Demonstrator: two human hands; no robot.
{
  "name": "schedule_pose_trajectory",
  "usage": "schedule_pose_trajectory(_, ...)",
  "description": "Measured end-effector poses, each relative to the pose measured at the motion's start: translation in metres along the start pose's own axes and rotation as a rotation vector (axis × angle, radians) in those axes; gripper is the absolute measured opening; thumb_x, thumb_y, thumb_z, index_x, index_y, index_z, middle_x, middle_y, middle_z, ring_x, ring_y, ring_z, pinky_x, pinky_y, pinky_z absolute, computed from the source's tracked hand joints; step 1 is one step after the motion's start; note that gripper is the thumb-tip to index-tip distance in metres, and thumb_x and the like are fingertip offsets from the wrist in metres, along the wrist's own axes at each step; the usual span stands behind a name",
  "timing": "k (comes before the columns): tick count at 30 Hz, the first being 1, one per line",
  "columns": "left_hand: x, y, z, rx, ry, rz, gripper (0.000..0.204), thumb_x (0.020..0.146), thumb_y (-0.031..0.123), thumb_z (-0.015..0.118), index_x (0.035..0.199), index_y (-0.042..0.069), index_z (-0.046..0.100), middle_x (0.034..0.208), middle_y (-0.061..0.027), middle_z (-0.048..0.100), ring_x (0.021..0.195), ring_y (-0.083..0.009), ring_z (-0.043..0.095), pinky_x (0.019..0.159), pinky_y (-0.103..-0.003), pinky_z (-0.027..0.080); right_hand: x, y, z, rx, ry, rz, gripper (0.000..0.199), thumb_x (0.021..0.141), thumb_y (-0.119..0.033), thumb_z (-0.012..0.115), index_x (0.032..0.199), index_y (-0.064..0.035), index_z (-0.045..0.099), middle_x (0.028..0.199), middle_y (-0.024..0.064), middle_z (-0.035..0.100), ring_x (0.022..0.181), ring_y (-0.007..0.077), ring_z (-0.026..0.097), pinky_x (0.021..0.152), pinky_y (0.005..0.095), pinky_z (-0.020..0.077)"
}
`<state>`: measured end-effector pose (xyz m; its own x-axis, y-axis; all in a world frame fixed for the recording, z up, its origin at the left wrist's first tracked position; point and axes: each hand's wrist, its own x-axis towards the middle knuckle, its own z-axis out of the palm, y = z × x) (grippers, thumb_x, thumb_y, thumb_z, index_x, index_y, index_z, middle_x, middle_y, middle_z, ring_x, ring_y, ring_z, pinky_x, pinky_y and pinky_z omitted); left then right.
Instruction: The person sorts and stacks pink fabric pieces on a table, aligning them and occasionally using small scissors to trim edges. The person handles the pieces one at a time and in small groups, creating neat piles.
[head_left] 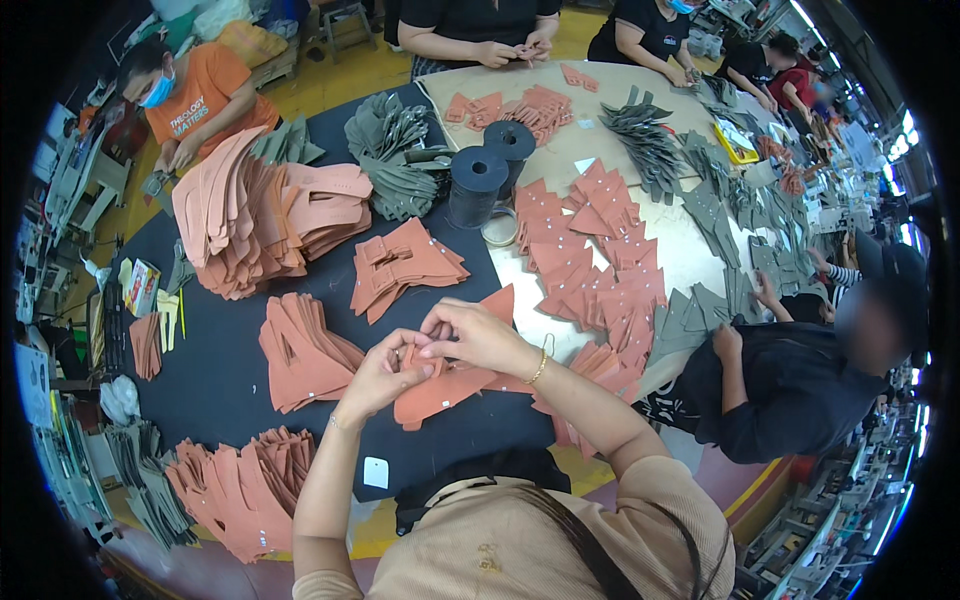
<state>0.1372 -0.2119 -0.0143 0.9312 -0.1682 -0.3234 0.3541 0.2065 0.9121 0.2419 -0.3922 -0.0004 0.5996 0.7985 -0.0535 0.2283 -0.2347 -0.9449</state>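
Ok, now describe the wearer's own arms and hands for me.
Both the left hand and the right hand are ungloved, and the forearms are bare. Short, tan, ribbed sleeves cover the upper arms. A gold-coloured bracelet circles the right wrist; a thin band sits on the left, its detail too small to tell.

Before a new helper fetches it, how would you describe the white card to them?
Start at the dark table, at its edge by the wearer's shirt. The card lies there, below the left hand in the picture. It is single and white; the neighbouring stacks are orange.
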Motion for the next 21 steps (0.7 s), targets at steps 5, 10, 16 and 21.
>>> schedule_pose_trajectory(5, 0.018, 0.018, 0.003, 0.037, 0.005, -0.041, 0.031, 0.084, -0.003, 0.067, 0.112, 0.002, 0.054, 0.100, -0.0036, 0.062, 0.094, -0.0093, 0.060, 0.084, -0.023, 0.048, 0.006, 0.005, -0.014, -0.065, 0.093, 0.000, 0.018, 0.082, -0.017, 0.069, 0.086, -0.0018, 0.060, 0.082, 0.0109, 0.060, 0.076, 0.0230, 0.063, 0.068, 0.0343, 0.0493)
schedule_pose_trajectory(10, 0.030, 0.027, 0.002, 0.164, 0.045, -0.087, 0.030, 0.084, -0.004, 0.066, 0.110, 0.001, 0.055, 0.105, -0.0042, 0.061, 0.097, -0.0102, 0.059, 0.086, -0.023, 0.049, 0.013, 0.005, -0.031, -0.200, 0.145, -0.222, 0.014, 0.084, -0.017, 0.061, 0.080, -0.0036, 0.059, 0.084, 0.0109, 0.061, 0.085, 0.0292, 0.062, 0.075, 0.0385, 0.0480)
schedule_pose_trajectory(16, 0.037, 0.025, -0.006, 0.212, 0.046, -0.075, 0.015, 0.090, 0.002, 0.062, 0.104, 0.002, 0.056, 0.105, -0.0028, 0.058, 0.094, -0.0093, 0.055, 0.085, -0.023, 0.044, 0.031, -0.010, -0.053, -0.113, 0.091, -0.255, 0.015, 0.081, -0.017, 0.065, 0.079, -0.0022, 0.061, 0.082, 0.0117, 0.065, 0.079, 0.0278, 0.064, 0.074, 0.0377, 0.0493)
schedule_pose_trajectory(21, 0.039, 0.023, -0.011, 0.272, 0.050, 0.032, 0.011, 0.096, 0.012, 0.057, 0.097, 0.001, 0.056, 0.095, -0.0037, 0.060, 0.088, -0.0086, 0.053, 0.079, -0.024, 0.042, 0.049, -0.009, -0.076, -0.144, 0.148, -0.353, 0.015, 0.079, -0.016, 0.069, 0.077, -0.0021, 0.063, 0.077, 0.0115, 0.066, 0.075, 0.0277, 0.065, 0.070, 0.0382, 0.0500)
